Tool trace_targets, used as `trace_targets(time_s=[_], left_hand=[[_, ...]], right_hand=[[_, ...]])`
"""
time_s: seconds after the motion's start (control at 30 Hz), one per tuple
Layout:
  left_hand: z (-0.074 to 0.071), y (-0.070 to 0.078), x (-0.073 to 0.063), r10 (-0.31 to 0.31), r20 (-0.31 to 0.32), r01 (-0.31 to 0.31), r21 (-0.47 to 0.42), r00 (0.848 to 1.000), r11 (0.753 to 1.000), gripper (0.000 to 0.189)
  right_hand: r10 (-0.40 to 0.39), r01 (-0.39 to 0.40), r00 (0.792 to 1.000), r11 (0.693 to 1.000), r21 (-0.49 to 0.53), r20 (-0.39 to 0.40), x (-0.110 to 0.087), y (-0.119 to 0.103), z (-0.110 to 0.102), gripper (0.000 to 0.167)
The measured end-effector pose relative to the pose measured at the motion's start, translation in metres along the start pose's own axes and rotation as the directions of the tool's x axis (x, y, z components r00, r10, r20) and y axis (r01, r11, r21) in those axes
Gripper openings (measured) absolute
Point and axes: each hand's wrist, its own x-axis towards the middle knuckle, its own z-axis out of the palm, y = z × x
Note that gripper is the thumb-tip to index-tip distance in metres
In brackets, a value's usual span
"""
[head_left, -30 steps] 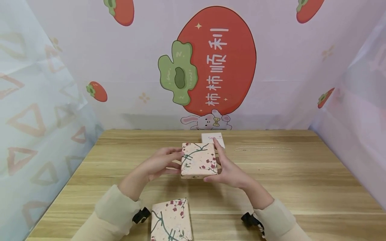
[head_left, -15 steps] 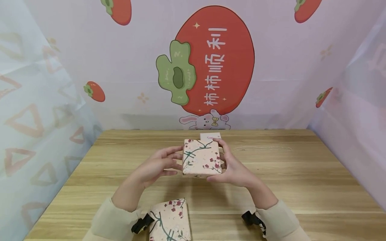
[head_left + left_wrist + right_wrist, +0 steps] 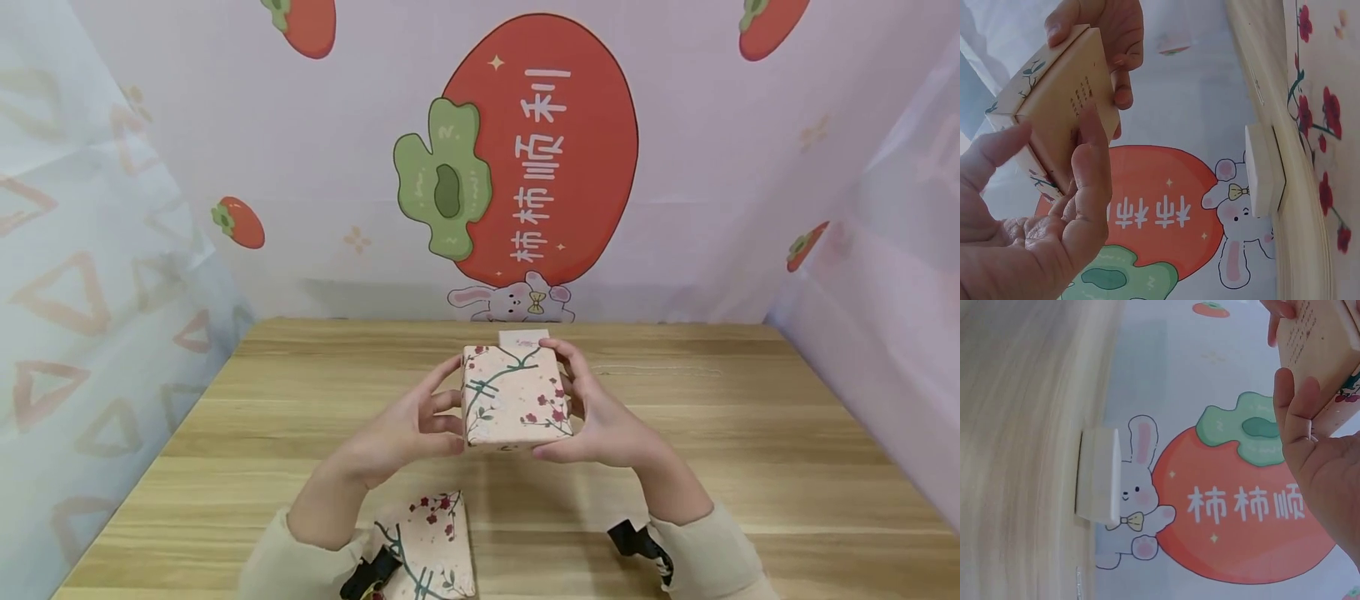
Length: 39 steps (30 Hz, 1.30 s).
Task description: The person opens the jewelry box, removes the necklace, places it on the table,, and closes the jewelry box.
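Above the table, both hands hold a flat square cardboard box (image 3: 513,392) with a cream top printed with red blossoms and green stems. The left hand (image 3: 408,433) grips its left side, thumb at the near corner and fingers spread along the edge. The right hand (image 3: 607,425) grips the right side, with index finger at the far corner and thumb at the near one. In the left wrist view, the plain underside of the box (image 3: 1066,100) shows small printed text, and left fingertips lie against it. The right hand carries a ring.
A second piece with the same blossom print (image 3: 435,533) lies on the table (image 3: 262,450) near the left forearm, partly behind the wrist strap. A small white box (image 3: 523,337) sits at the back, partly hidden. Right of it lies a thin chain (image 3: 660,370).
The held box has moved slightly right and closer to the head camera. The left hand has shifted right with it, its fingers now closer around the box's left side.
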Motion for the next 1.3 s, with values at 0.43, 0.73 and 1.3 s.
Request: trace_targets(time_s=[0.43,0.73,1.3], left_hand=[[0.006,-0.002,0.004,0.05,0.049,-0.053,0.065,0.998,0.996,0.115],[0.013,0.0,0.006,0.079,-0.067,-0.066,0.183,0.995,0.981,0.11],[0.017,0.0,0.009,0.096,-0.172,-0.055,0.229,0.98,0.972,0.105]], right_hand=[[-0.038,0.038,0.999,0.999,0.028,0.002,0.003,0.006,0.0,0.111],[-0.052,0.048,0.999,0.974,0.223,0.015,0.004,0.009,0.0,0.107],[-0.056,0.051,0.998,0.957,0.285,0.007,0.005,0.014,-0.008,0.098]])
